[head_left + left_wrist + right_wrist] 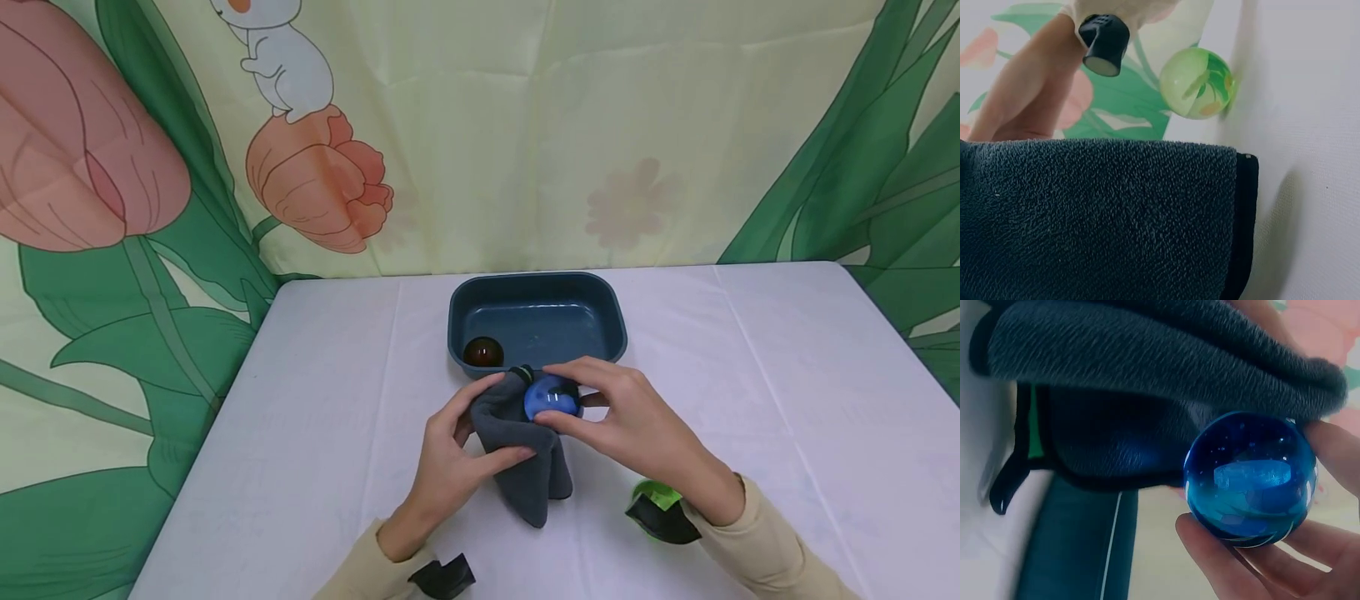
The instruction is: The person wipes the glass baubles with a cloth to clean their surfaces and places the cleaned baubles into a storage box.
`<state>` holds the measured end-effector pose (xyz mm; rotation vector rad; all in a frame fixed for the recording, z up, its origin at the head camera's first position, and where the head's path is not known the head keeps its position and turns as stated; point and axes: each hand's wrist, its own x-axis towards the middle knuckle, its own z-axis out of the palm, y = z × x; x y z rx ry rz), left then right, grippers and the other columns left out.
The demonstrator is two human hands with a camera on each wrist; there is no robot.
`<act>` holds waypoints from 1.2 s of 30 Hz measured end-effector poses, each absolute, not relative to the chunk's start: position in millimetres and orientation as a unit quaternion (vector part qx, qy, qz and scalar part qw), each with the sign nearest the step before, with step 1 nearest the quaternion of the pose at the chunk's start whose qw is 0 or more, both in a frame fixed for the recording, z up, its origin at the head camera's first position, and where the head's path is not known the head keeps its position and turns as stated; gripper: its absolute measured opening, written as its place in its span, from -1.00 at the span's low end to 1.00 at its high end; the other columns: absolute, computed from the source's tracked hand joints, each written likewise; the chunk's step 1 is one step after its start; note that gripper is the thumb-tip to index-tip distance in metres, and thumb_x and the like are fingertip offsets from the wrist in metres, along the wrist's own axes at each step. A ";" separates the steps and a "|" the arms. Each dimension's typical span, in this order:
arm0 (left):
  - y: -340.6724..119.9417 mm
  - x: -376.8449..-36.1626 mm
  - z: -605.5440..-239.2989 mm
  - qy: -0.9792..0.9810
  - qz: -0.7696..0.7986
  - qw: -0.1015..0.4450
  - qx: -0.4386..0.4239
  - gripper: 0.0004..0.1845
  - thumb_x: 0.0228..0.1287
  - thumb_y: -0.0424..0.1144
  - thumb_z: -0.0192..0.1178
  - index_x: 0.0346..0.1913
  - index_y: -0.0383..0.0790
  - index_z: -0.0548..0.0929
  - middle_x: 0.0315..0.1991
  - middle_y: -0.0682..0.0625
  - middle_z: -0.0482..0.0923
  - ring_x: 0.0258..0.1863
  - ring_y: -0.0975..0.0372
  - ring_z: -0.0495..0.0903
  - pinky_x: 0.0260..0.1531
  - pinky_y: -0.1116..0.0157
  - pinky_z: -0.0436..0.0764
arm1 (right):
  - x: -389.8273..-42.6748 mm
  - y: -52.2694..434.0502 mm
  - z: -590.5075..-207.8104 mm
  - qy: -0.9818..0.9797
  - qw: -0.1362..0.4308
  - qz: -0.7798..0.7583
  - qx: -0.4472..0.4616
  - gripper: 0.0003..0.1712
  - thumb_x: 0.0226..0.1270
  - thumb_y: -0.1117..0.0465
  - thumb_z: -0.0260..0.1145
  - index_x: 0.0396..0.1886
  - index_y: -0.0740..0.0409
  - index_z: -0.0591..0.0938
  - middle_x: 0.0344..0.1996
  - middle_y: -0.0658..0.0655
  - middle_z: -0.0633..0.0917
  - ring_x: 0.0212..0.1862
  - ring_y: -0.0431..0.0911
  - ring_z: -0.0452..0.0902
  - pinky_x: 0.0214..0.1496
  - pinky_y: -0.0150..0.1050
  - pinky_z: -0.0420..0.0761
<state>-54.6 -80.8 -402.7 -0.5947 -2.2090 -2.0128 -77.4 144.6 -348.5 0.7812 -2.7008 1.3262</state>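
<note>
My left hand (501, 421) grips a folded dark grey cloth (534, 475) just above the table, thumb on its front. My right hand (561, 397) pinches a glossy blue ball (547, 401) between thumb and fingers and holds it against the top of the cloth. In the right wrist view the blue ball (1250, 475) sits on my fingertips (1222, 550), with the cloth (1160, 356) draped above and behind it. The cloth (1097, 219) fills the lower half of the left wrist view.
A dark blue tub (600, 329) stands just behind my hands, with an amber ball (482, 352) in its near left corner. A green ball (655, 492) (1197, 83) lies on the white table (750, 375) under my right wrist. A flowered curtain hangs behind.
</note>
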 end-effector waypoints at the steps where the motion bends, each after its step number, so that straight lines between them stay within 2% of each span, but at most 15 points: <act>1: -79.9 -54.9 -402.6 -0.723 -0.660 0.049 -0.197 -0.20 -0.01 -0.39 0.54 0.35 -0.05 0.46 0.29 -0.04 0.50 0.19 0.14 0.58 0.20 0.26 0.58 | -77.3 143.6 -348.0 -0.868 0.016 0.428 0.249 -0.46 0.18 -0.01 0.51 0.12 0.09 0.67 -0.01 -0.01 0.72 -0.06 -0.16 0.69 -0.13 -0.35 0.74; 12: -70.8 -56.0 -400.9 -0.710 -0.663 0.078 -0.225 -0.15 -0.04 -0.44 0.54 0.39 -0.14 0.42 0.29 -0.09 0.50 0.19 0.11 0.59 0.19 0.24 0.59 | -77.9 131.0 -341.5 -0.877 -0.024 0.440 0.194 -0.40 0.19 -0.15 0.47 0.10 0.12 0.69 0.01 0.04 0.72 -0.03 -0.13 0.69 -0.16 -0.33 0.75; 22: -65.4 -55.9 -406.2 -0.722 -0.643 0.115 -0.226 -0.12 -0.07 -0.40 0.57 0.39 -0.16 0.42 0.26 -0.10 0.53 0.19 0.10 0.58 0.18 0.27 0.60 | -77.6 124.5 -344.9 -0.847 -0.044 0.503 0.167 -0.37 0.12 -0.15 0.51 0.09 0.14 0.68 -0.01 0.08 0.70 -0.10 -0.16 0.71 -0.19 -0.37 0.74; 30: -62.1 -57.2 -407.3 -0.730 -0.635 0.133 -0.217 -0.11 -0.08 -0.39 0.58 0.38 -0.17 0.42 0.24 -0.11 0.54 0.15 0.11 0.60 0.15 0.28 0.62 | -77.6 117.3 -342.3 -0.854 -0.037 0.501 0.138 -0.33 0.05 -0.21 0.53 0.07 0.08 0.67 -0.06 0.04 0.73 -0.14 -0.15 0.71 -0.21 -0.38 0.74; 36: -60.8 -57.9 -409.0 -0.730 -0.636 0.143 -0.207 -0.17 -0.09 -0.43 0.57 0.33 -0.19 0.45 0.15 -0.14 0.59 0.06 0.11 0.65 0.14 0.28 0.63 | -76.0 118.0 -343.0 -0.855 -0.047 0.496 0.143 -0.33 0.12 -0.16 0.51 0.12 0.13 0.64 0.02 0.10 0.70 -0.08 -0.11 0.71 -0.17 -0.35 0.75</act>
